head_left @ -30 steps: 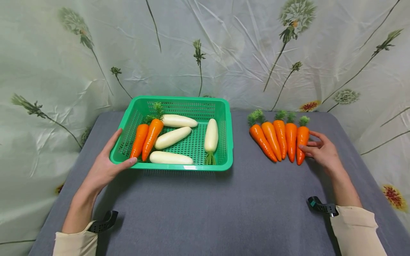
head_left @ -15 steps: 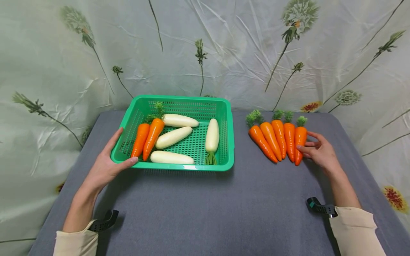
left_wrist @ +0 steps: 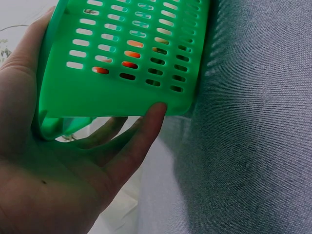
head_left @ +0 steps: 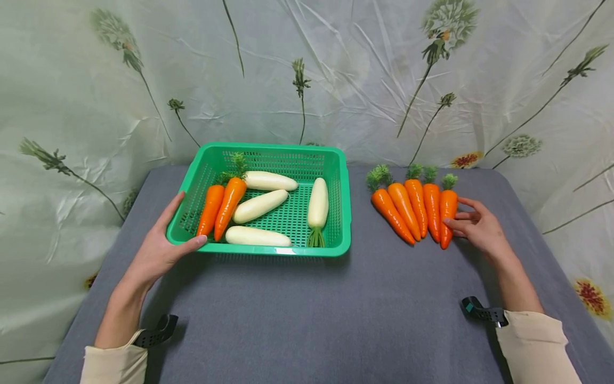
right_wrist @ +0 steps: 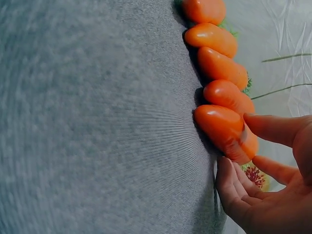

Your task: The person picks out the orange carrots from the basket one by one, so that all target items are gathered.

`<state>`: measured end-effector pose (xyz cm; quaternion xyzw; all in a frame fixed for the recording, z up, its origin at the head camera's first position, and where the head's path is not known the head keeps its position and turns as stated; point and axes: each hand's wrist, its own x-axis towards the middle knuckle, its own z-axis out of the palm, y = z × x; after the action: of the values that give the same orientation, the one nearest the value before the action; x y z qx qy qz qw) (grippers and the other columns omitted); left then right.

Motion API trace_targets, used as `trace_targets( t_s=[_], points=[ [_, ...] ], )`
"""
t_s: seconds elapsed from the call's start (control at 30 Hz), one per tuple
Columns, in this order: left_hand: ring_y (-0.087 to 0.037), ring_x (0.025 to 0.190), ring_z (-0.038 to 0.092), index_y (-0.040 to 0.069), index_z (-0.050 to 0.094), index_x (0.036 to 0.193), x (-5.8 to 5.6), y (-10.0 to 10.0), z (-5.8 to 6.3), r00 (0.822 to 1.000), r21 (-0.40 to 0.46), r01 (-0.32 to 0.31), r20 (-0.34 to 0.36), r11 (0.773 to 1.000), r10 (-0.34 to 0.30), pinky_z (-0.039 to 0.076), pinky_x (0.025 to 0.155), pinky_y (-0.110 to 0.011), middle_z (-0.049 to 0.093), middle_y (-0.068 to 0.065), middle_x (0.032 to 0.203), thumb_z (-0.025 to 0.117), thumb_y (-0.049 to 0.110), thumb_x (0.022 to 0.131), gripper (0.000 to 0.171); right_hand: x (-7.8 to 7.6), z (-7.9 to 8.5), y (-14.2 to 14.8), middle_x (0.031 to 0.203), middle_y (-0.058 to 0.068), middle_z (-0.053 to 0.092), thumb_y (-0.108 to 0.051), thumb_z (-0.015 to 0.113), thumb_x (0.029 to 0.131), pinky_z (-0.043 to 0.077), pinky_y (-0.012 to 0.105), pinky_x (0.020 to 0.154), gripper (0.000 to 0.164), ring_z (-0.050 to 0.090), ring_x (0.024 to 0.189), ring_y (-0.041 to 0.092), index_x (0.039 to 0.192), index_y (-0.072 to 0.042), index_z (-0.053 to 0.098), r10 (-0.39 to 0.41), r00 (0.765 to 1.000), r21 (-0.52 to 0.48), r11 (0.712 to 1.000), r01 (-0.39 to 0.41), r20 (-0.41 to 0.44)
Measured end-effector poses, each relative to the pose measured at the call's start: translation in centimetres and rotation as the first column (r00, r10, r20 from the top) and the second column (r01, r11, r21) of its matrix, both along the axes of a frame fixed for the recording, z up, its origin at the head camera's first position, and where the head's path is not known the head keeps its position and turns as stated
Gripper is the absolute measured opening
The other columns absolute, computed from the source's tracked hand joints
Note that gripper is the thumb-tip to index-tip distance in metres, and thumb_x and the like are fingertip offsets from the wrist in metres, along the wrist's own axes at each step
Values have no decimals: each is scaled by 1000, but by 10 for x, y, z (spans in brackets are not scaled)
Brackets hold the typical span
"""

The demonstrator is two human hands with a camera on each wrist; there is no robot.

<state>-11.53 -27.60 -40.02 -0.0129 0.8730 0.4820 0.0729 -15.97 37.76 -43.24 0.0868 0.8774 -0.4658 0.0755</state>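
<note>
My left hand (head_left: 160, 248) holds the near left corner of a green plastic basket (head_left: 259, 250), thumb on the rim. In the left wrist view its fingers (left_wrist: 141, 141) lie along the slotted outer wall. Inside are two carrots (head_left: 230, 208) with leafy tops and several white radishes (head_left: 261, 207), one with a green stem end. My right hand (head_left: 482, 229) is at the rightmost carrot (head_left: 448, 208) of a row on the table. Its thumb lies on that carrot and its fingers are along the right side, as the right wrist view shows too.
Several more carrots (head_left: 392, 213) lie side by side left of the right hand, tops toward the back. A grey cloth covers the table (head_left: 307, 314). Behind it hangs a pale curtain (head_left: 268, 85) with a dandelion print. Black straps (head_left: 482, 312) show at both wrists.
The row of carrots has slid slightly to the left, with the right hand moving along at its right end. The left hand and basket keep their place.
</note>
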Motion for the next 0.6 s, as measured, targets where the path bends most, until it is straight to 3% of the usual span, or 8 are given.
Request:
trace_targets(
  t_s=[0.07,0.17,0.4,0.6],
  points=[
    [-19,125,47,44,0,166,0,0,0,1000,4,0,2,1000,0,42,84,-7,18,-22,171,77,25,95,107,1,0,1,133,30,52,-22,67,102,59,20,70,84,62,78,-12,162,8,17,-5,1000,6,1000,5,-8],
    [-19,126,46,44,0,166,0,0,-1,1000,8,0,3,1000,0,42,84,-7,18,-22,172,77,25,95,107,2,1,1,135,31,50,-23,68,102,58,20,69,82,59,78,-13,162,7,21,-30,999,25,999,30,-35],
    [-14,123,47,45,1,166,0,-1,-2,1000,19,1,0,1000,-1,43,84,-7,19,-22,171,77,25,95,106,0,9,-2,125,11,57,-30,71,100,54,17,68,78,56,78,-15,160,2,33,-77,992,86,993,87,-104],
    [-22,127,46,46,1,166,0,-1,-2,1000,4,-2,1,1000,2,42,84,-8,19,-22,171,77,26,94,106,-2,20,-15,111,-12,57,-33,73,98,48,11,70,71,51,88,-12,155,-3,45,-88,982,120,987,109,-170]
  ],
)
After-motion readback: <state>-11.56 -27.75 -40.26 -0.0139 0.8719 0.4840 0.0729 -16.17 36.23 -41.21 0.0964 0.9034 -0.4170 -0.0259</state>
